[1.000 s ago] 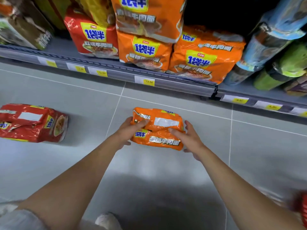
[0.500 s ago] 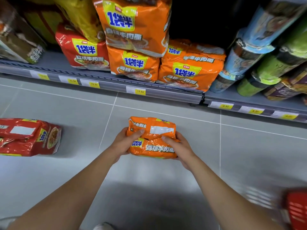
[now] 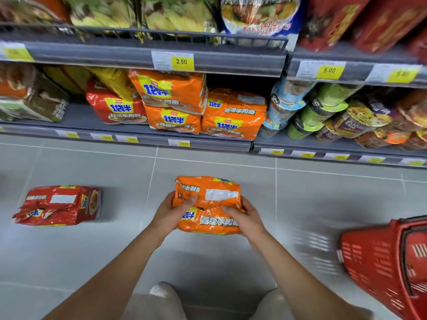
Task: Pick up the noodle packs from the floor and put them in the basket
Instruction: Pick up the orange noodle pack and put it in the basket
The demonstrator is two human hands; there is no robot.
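Hands both closed on the orange noodle pack [image 3: 208, 205]: left hand [image 3: 169, 214] clamps its left end, right hand [image 3: 246, 219] its right end, pack seemingly clear of the floor. Not yet in the red basket [image 3: 383, 262], off beyond the right hand. Red noodle pack [image 3: 59, 204] lies on the tiles, well left of the left hand. Basket cropped and blurred; contents unreadable.

The held noodle pack [image 3: 208, 205] is orange with a white label patch, blue-on-yellow logo and pale lettering; the pack on the floor [image 3: 59, 205] is red with the same yellow logo; the basket [image 3: 379, 262] is red, slotted; the floor tiles [image 3: 92, 250] are plain grey
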